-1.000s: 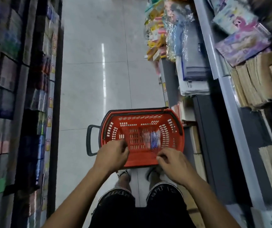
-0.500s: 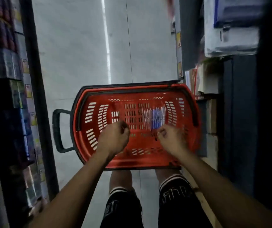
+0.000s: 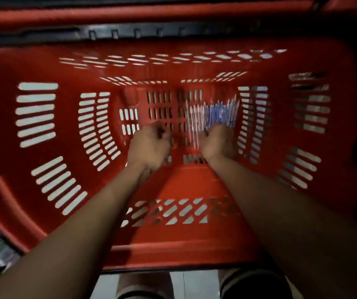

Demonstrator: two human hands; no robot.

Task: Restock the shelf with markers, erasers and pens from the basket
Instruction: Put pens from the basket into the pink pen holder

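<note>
Currently, by descending size:

Basket [image 3: 43, 182]: red plastic, slotted walls and floor; fills nearly the whole view, encloses both hands on all sides.

Basket rim [image 3: 173, 32]: dark strip with clips, far beyond the fingertips of both hands.

Forearms: bare; enter from the near edge over the near wall, converge toward the basket floor.

Legs: partly visible below the near wall, behind both wrists; pale floor between them.

Left hand [image 3: 149, 145]: low over the basket floor, fingers curled inward; nothing visibly held; contact with the floor not determinable because of motion blur.

Right hand [image 3: 217, 141]: just beside the left hand, apart from it; fingers curled at the near end of the pens; grip versus mere touch not determinable, blurred.

Pens [image 3: 213, 114]: loose bundle, clear and blue barrels, flat on the basket floor; directly ahead of the right hand's knuckles, ahead and to the right of the left hand; tips point away from the wrists.
</note>
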